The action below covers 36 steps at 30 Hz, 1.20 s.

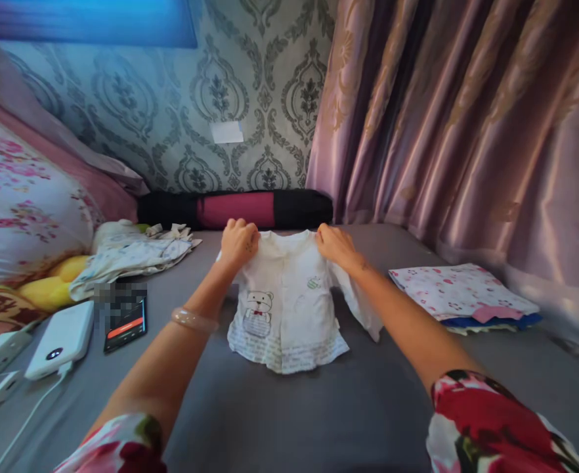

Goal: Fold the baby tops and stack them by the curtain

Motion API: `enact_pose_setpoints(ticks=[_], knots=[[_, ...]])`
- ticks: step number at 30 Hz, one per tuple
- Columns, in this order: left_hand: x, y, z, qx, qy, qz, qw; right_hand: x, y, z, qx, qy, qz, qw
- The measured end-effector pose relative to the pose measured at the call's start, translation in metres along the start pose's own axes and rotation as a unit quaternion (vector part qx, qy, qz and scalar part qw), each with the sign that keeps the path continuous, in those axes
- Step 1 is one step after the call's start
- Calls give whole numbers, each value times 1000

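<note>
A small white baby shirt [287, 309] with a bear print lies spread on the grey bed sheet [289, 414]. My left hand [239, 242] is closed on its left shoulder, fingers curled over the cloth. My right hand [335, 243] is closed on the right shoulder in the same way. One sleeve hangs down under my right forearm. A pale bangle [194, 320] sits on my left wrist.
A pile of baby clothes [136, 253] lies at the left; folded patterned cloths [461, 292] are stacked at the right. A phone [125, 323], a white power bank [62, 339] and cables lie at the left. A black and magenta bolster [235, 209], floral pillows [18, 203] and a curtain [467, 131] border the bed.
</note>
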State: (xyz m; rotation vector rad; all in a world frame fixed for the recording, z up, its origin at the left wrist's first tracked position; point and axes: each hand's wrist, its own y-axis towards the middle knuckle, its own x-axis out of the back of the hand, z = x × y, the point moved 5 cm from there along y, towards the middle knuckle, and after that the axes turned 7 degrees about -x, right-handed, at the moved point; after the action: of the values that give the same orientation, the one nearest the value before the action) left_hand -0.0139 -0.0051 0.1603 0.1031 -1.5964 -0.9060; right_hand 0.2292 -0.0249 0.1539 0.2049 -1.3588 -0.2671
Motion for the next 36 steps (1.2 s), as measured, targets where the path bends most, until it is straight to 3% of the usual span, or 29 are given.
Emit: enact_pose_setpoints(ticks=[2,4,10,14,19,24,29,36], knots=[[-41,-13,1,12,4,38,999,-38,-5,-5,-11,-19,34,999],[-69,-24,-1,31,8,58,998,-68,-9,-9,-18,-33,57,998],[-106,-37,-7,30,20,81,996,-112,-3,-14,6,-62,75,995],[-122,-39,0,40,23,122,991,-126,3,-19,19,-72,105,992],[-146,-38,10,64,8,229,971,-135,12,-22,29,-56,139,988],[-160,-27,12,64,-39,267,961,-147,28,-17,48,-13,169,984],[-168,-23,7,42,-76,250,964,-158,30,-13,49,-12,156,986],[-167,-17,9,25,1,140,990,-151,34,-4,66,-30,93,993]])
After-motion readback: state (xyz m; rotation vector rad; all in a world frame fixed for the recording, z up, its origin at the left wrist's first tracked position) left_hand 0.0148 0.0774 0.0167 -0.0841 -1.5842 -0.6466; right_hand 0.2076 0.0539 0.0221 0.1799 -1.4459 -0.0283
